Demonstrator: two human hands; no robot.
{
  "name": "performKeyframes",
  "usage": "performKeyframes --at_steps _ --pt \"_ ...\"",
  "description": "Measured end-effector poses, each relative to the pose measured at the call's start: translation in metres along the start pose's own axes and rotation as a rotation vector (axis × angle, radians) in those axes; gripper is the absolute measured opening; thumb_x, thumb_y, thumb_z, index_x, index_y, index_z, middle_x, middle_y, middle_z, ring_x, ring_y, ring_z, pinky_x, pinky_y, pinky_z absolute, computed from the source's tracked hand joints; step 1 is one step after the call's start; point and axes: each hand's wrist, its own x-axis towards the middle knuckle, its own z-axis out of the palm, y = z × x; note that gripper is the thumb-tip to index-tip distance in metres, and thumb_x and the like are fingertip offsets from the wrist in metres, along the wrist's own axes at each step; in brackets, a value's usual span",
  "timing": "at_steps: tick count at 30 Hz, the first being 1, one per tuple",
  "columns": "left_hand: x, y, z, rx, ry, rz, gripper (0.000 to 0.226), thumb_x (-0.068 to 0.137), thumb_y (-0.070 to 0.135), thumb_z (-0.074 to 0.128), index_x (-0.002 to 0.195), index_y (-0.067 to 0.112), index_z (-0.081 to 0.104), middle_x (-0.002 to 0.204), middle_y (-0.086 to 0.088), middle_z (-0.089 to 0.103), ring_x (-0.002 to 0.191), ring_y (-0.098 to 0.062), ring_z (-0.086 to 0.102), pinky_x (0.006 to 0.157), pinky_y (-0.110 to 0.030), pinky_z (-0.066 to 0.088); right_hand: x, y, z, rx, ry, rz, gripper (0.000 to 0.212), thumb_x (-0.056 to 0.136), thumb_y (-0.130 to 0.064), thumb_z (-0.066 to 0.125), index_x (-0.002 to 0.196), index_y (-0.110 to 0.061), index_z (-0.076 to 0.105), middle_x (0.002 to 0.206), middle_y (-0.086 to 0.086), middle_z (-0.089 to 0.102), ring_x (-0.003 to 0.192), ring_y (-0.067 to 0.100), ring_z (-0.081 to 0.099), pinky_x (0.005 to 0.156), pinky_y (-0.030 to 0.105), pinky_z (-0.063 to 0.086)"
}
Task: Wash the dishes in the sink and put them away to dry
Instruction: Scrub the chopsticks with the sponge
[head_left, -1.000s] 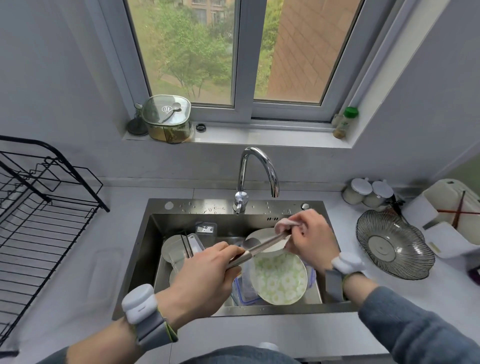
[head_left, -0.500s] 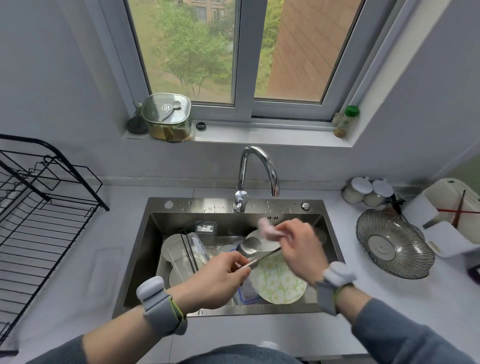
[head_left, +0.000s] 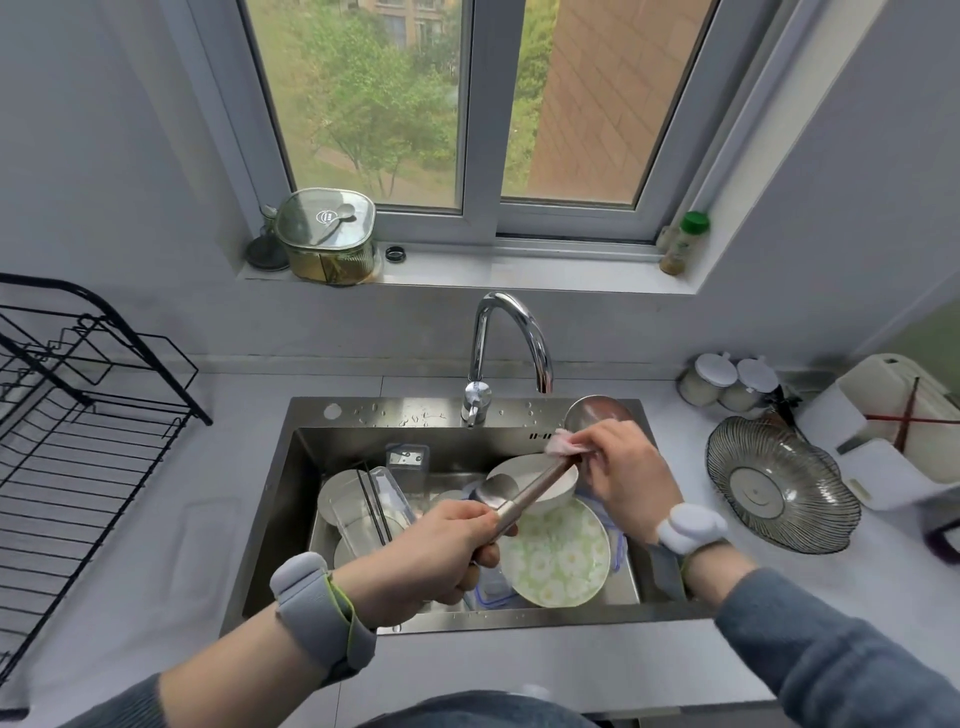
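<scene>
Drying rack (head_left: 78, 415) sits far left on the counter. Your left hand (head_left: 441, 551) is over the sink (head_left: 415, 410), fingers wrapped around the ladle (head_left: 530, 491) handle's lower end. Ladle runs diagonally up-right; its bowl is above the sink's back right corner. Below it: white bowl (head_left: 550, 488), green patterned plate (head_left: 561, 561), more dishes on the left of the basin. Your right hand (head_left: 628, 478) pinches a pink cloth (head_left: 563, 442) against the upper handle. Glass dish (head_left: 779, 483) on the counter to the right.

Home kitchen: steel sink (head_left: 311, 467) under window (head_left: 467, 104), dish rack (head_left: 78, 415), spice jars (head_left: 727, 384)
</scene>
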Motion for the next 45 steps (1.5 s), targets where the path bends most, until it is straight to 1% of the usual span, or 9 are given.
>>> performKeyframes --at_steps 5,10,15,17,26,31,37,41,45 --pt "-0.002 0.001 0.008 0.033 -0.014 0.024 0.033 0.111 0.026 0.038 0.122 0.004 0.060 0.069 0.003 0.045 0.042 -0.007 0.029 0.038 -0.015 0.021 0.019 0.020 -0.023 -0.129 0.006 -0.054 0.043 0.085 -0.030 0.041 0.102 -0.015 0.077 0.104 -0.002 0.074 0.103 0.027 0.058 0.082 0.040 0.058" --pt "0.003 0.002 0.016 0.069 -0.022 0.039 0.033 0.111 0.025 0.037 0.121 0.005 0.060 0.071 0.001 0.045 0.041 -0.007 0.029 0.039 -0.017 0.022 0.031 0.029 -0.016 -0.124 0.055 0.166 0.028 0.084 -0.003 0.067 0.107 -0.015 0.079 0.110 0.004 0.069 0.106 0.032 0.057 0.086 0.036 0.050" --pt "0.007 -0.005 0.021 0.189 0.031 0.054 0.029 0.107 0.022 0.041 0.111 0.004 0.063 0.070 -0.001 0.050 0.041 -0.011 0.032 0.041 -0.019 0.024 0.014 -0.010 0.002 0.224 -0.015 0.425 0.021 0.088 -0.015 0.065 0.103 -0.020 0.080 0.104 -0.002 0.076 0.095 0.012 0.070 0.093 0.027 0.054" --pt "0.011 -0.008 0.017 0.234 0.045 0.064 0.029 0.105 0.023 0.042 0.106 0.002 0.062 0.070 -0.001 0.051 0.043 -0.012 0.032 0.040 -0.019 0.024 0.000 -0.028 0.006 0.328 -0.007 0.408 0.013 0.089 -0.019 0.070 0.096 -0.024 0.079 0.095 -0.012 0.074 0.085 -0.002 0.069 0.087 0.028 0.058" --pt "0.020 -0.013 0.025 0.407 0.119 0.151 0.034 0.105 0.030 0.048 0.075 0.016 0.056 0.066 0.004 0.058 0.044 -0.008 0.040 0.041 -0.020 0.031 -0.030 -0.091 -0.009 0.567 -0.205 0.133 0.013 0.089 -0.012 0.073 0.090 -0.023 0.081 0.088 -0.013 0.074 0.089 0.003 0.069 0.076 0.011 0.049" --pt "0.023 -0.012 0.025 0.271 0.108 0.114 0.027 0.105 0.024 0.045 0.084 0.013 0.058 0.077 -0.004 0.059 0.043 -0.011 0.037 0.041 -0.019 0.028 -0.011 -0.036 0.003 0.272 -0.102 0.097 0.018 0.086 -0.013 0.067 0.090 -0.027 0.076 0.093 -0.016 0.067 0.093 0.010 0.060 0.084 0.024 0.046" --pt "0.013 -0.010 0.025 0.178 0.010 0.103 0.026 0.108 0.022 0.043 0.092 0.008 0.058 0.078 -0.004 0.056 0.044 -0.012 0.032 0.040 -0.020 0.026 0.007 0.026 -0.002 -0.071 -0.038 0.102 0.020 0.083 0.000 0.059 0.094 -0.014 0.068 0.099 0.003 0.061 0.089 0.029 0.053 0.081 0.038 0.046" --pt "0.014 -0.008 0.026 0.228 0.025 0.129 0.030 0.108 0.025 0.043 0.086 0.010 0.058 0.078 -0.005 0.056 0.044 -0.012 0.033 0.040 -0.020 0.027 0.011 0.029 0.001 -0.016 -0.020 0.311 0.027 0.080 0.006 0.056 0.099 -0.012 0.064 0.103 0.009 0.062 0.094 0.035 0.056 0.075 0.032 0.033" --pt "0.018 -0.009 0.025 0.279 0.055 0.129 0.031 0.106 0.025 0.045 0.079 0.014 0.055 0.076 -0.005 0.055 0.044 -0.014 0.034 0.040 -0.019 0.026 0.001 0.000 0.011 0.178 -0.036 0.468 0.011 0.093 -0.009 0.053 0.094 -0.019 0.059 0.101 0.005 0.063 0.093 0.031 0.060 0.076 0.039 0.045"
